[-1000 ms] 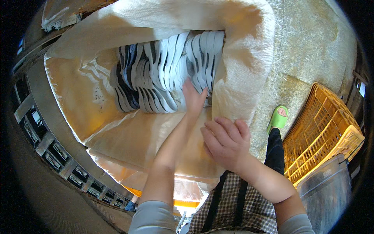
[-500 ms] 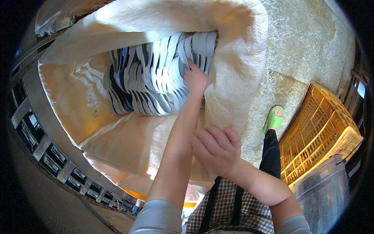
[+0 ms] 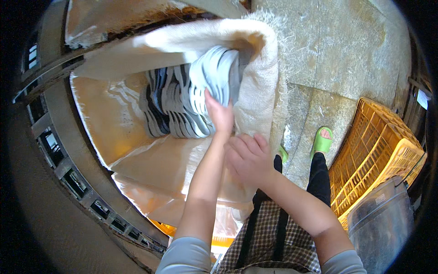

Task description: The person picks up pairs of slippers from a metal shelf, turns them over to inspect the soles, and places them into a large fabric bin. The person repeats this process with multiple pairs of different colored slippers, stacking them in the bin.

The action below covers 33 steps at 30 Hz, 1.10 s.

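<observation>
My left hand [image 3: 220,114] reaches into a large whitish woven sack [image 3: 261,86] and is closed round the near end of a bundle of pale grey shoe soles [image 3: 214,73]. The bundle sits tilted above the others, near the sack's right wall. More shoe soles [image 3: 175,102], grey, white and dark blue, stand packed in rows to its left. My right hand [image 3: 248,157] is beside my left wrist, over the sack's near right edge. Its fingers are curled and the palm is hidden, so I cannot see what it holds, if anything.
On the right, a yellow plastic crate [image 3: 374,157] stands on the concrete floor, with a clear plastic bin [image 3: 383,223] nearer me. My feet in green slippers [image 3: 322,141] are right of the sack. A dark metal frame [image 3: 68,169] runs along the left.
My left hand has taken hold of the pale soles at the right end and raised them out of the row. My right hand stays curled near the sack's edge. The view has shifted.
</observation>
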Each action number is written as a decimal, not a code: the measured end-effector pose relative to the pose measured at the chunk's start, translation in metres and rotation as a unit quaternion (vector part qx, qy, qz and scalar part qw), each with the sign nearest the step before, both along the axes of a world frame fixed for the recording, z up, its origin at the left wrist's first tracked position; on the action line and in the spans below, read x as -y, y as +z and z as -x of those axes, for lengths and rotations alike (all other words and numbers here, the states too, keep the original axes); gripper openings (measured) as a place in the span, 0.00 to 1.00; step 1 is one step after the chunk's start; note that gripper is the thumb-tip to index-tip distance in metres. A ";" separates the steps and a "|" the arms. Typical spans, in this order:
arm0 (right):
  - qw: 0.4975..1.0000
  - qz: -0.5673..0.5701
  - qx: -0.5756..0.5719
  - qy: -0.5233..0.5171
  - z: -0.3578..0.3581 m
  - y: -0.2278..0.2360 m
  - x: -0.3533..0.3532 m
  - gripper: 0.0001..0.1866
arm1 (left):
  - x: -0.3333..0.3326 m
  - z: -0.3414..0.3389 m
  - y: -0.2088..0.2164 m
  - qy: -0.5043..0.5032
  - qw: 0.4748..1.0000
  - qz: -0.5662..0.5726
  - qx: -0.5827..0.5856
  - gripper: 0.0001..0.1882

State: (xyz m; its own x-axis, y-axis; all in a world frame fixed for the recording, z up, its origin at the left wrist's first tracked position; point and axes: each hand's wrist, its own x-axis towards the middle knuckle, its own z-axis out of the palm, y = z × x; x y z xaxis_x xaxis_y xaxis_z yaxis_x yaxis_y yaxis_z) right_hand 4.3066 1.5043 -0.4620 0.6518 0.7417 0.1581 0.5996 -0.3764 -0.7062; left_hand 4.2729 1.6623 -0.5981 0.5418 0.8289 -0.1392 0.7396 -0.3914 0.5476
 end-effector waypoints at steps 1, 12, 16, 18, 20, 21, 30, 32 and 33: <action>1.000 0.007 -0.002 0.005 0.000 0.001 0.001 0.16 | 0.003 0.004 0.020 0.006 0.999 -0.043 0.029 0.45; 0.508 -0.195 -0.834 -0.087 -0.079 0.122 0.078 0.26 | 0.059 0.057 0.304 -0.210 0.943 -0.254 0.047 0.37; 0.357 -0.251 -0.896 0.081 -0.115 0.219 0.114 0.30 | 0.101 0.036 0.376 -0.392 0.825 -0.385 0.135 0.30; 0.396 -0.241 -0.877 0.125 -0.126 0.268 0.140 0.33 | 0.128 0.026 0.405 -0.383 0.834 -0.369 0.148 0.31; 0.443 -0.279 -0.824 0.216 -0.135 0.313 0.171 0.37 | 0.149 0.016 0.435 -0.385 0.827 -0.373 0.170 0.30; 0.452 -0.268 -0.827 0.199 -0.139 0.333 0.179 0.43 | 0.155 0.008 0.451 -0.390 0.818 -0.381 0.184 0.30; 0.552 -0.335 -0.717 0.264 -0.141 0.477 0.204 0.53 | 0.163 -0.012 0.603 -0.440 0.719 -0.479 0.245 0.21; 0.545 -0.347 -0.703 0.295 -0.138 0.503 0.196 0.54 | 0.159 -0.005 0.629 -0.431 0.720 -0.487 0.242 0.22; 0.533 -0.358 -0.697 0.321 -0.136 0.514 0.193 0.55 | 0.157 -0.001 0.640 -0.424 0.716 -0.502 0.235 0.22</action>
State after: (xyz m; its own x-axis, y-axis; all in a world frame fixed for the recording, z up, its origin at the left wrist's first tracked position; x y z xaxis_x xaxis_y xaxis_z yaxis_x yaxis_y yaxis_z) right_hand 4.4430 1.3113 0.0523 0.1547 0.9574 0.2438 -0.8513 0.2544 -0.4589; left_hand 4.2742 1.5051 0.0418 0.7014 -0.2713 0.6591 -0.1704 -0.9617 -0.2145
